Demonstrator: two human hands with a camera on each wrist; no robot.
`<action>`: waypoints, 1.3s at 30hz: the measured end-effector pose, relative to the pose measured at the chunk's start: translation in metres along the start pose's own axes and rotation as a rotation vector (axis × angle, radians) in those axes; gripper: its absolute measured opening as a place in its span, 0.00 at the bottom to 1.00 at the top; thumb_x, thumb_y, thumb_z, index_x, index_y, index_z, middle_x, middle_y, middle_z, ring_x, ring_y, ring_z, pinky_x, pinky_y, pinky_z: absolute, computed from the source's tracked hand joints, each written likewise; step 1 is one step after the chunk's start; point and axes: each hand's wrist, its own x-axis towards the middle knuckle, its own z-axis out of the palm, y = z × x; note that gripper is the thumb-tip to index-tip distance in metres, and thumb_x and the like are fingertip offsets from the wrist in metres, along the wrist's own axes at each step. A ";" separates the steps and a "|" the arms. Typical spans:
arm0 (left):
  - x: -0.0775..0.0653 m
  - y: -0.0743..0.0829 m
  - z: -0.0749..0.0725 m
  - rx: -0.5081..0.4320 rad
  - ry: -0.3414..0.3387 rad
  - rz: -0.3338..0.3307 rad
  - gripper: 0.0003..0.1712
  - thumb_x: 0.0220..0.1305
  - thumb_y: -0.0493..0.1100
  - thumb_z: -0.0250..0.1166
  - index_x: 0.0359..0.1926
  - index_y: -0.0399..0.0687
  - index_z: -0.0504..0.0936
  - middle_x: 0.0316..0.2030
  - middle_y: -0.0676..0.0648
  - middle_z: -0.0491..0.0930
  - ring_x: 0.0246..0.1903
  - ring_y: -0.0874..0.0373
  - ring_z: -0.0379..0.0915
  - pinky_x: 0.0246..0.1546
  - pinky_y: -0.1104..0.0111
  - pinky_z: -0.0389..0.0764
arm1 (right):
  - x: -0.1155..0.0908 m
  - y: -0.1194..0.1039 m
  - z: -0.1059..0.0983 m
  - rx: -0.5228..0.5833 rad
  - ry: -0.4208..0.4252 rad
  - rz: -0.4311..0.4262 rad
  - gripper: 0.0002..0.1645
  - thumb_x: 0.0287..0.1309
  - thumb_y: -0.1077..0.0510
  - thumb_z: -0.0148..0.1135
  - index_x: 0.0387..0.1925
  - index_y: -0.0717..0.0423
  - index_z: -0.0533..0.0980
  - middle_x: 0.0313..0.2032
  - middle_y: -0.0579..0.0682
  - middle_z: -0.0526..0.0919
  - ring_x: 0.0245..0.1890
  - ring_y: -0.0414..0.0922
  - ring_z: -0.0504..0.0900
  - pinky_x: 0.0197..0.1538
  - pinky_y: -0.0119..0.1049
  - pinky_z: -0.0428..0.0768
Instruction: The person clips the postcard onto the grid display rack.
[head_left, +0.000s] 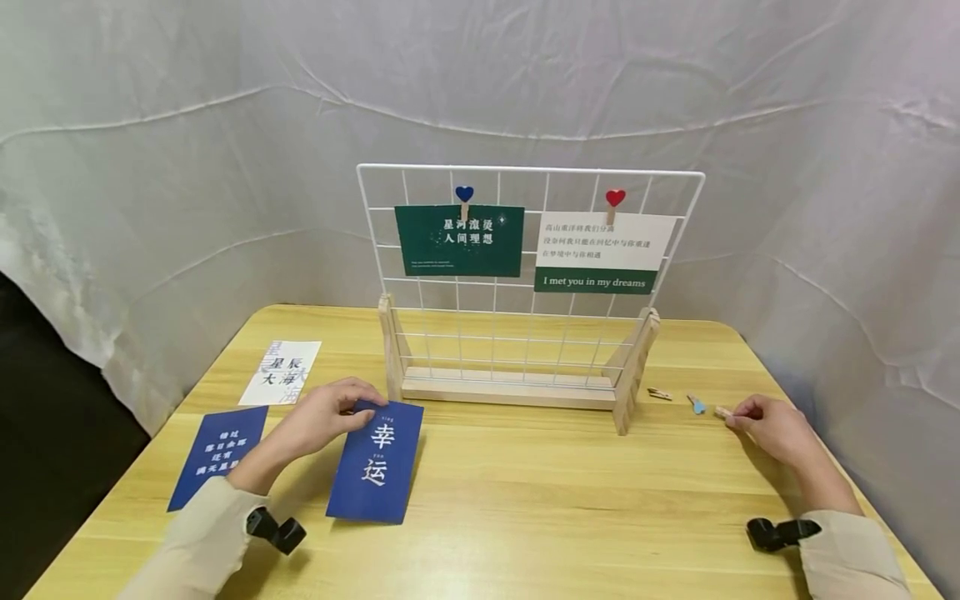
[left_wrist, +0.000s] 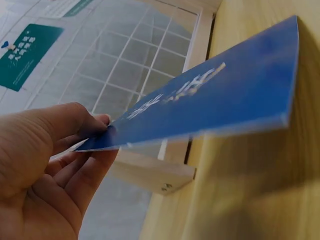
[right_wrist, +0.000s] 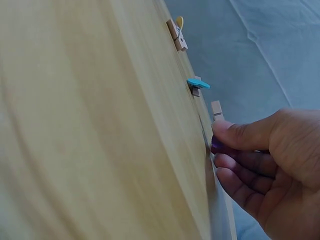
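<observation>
My left hand [head_left: 322, 417] pinches a blue card [head_left: 375, 475] with large white characters by its top edge. The left wrist view shows this card [left_wrist: 215, 95] tilted above the wood, thumb on one face and fingers beneath. Far to the right, my right hand [head_left: 772, 425] pinches a small wooden clothespin [head_left: 723, 412] low over the table. Close up, the clothespin [right_wrist: 216, 107] points out past the thumb, and a bit of purple [right_wrist: 216, 145] shows between the fingers. Beside that hand lie a clothespin with a light-blue heart [head_left: 697, 406] and another clothespin [head_left: 660, 393], its ornament yellow.
A white wire grid [head_left: 480, 333] in a wooden stand [head_left: 510, 390] rises at the table's back. Clothespins with blue [head_left: 464, 193] and red hearts [head_left: 615, 197] hold a green card [head_left: 457, 254] and a white-green card [head_left: 600, 250]. Another blue card [head_left: 213, 454] and a white card [head_left: 281, 372] lie left.
</observation>
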 end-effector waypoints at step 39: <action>0.071 0.052 0.016 -0.166 0.103 0.048 0.14 0.66 0.33 0.63 0.52 0.46 0.81 0.52 0.42 0.79 0.45 0.47 0.80 0.44 0.58 0.83 | -0.006 -0.059 -0.031 0.113 0.242 -0.126 0.16 0.68 0.50 0.59 0.44 0.59 0.79 0.40 0.59 0.84 0.33 0.22 0.70 0.30 0.28 0.73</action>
